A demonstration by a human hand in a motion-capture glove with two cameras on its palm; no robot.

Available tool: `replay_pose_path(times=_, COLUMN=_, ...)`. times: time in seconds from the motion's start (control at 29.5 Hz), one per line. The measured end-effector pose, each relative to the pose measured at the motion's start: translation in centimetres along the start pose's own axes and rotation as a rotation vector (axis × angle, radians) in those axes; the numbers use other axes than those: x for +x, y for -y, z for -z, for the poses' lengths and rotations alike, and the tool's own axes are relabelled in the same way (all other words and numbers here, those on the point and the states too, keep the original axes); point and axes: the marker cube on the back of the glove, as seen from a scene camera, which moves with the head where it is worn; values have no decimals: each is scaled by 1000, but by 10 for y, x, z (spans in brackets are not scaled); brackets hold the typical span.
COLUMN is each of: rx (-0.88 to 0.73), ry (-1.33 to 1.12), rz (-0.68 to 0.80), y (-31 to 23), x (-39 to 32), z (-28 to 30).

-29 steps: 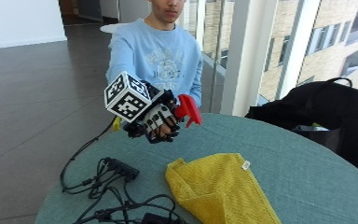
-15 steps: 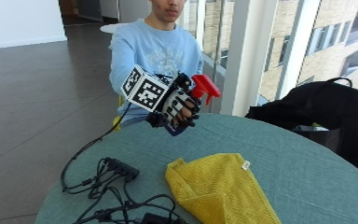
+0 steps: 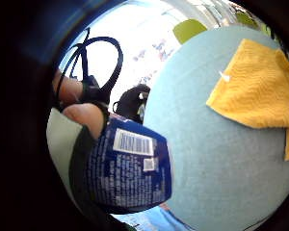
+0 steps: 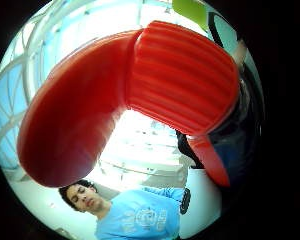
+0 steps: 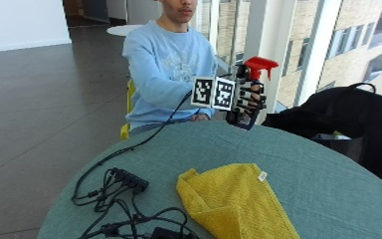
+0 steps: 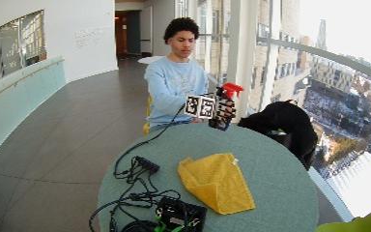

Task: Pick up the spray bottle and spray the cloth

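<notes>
My gloved right hand [image 5: 248, 99] grips a spray bottle [image 5: 252, 79] with a red trigger head [image 5: 260, 65] and a dark blue body, held upright in the air over the far edge of the round table [image 5: 323, 169]. The red head [image 4: 140, 95] fills the thumb side palm view. The blue labelled body [image 3: 130, 166] sits close to the palm in the little finger side view. A folded yellow cloth [image 5: 234, 201] lies flat on the table near its front, well below and in front of the bottle; the little finger side view also shows this cloth [image 3: 255, 91].
A tangle of black cables and a power strip [image 5: 128, 179] lies on the table's left front. A black bag [image 5: 350, 117] rests at the table's far right. The person's bare hand [image 5: 199, 118] sits at the far table edge.
The hand has lifted the bottle higher and turned it more upright, moving it to the right. The cloth has stayed where it was.
</notes>
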Motion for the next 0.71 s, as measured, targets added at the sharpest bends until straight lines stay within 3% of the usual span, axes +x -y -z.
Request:
replay_pose_path(times=0.34, rx=-69, ry=77, rz=75, y=12, x=8, z=-94)
replay_pose_path(times=0.71, rx=-99, ry=120, rz=66, y=17, x=29, z=-133)
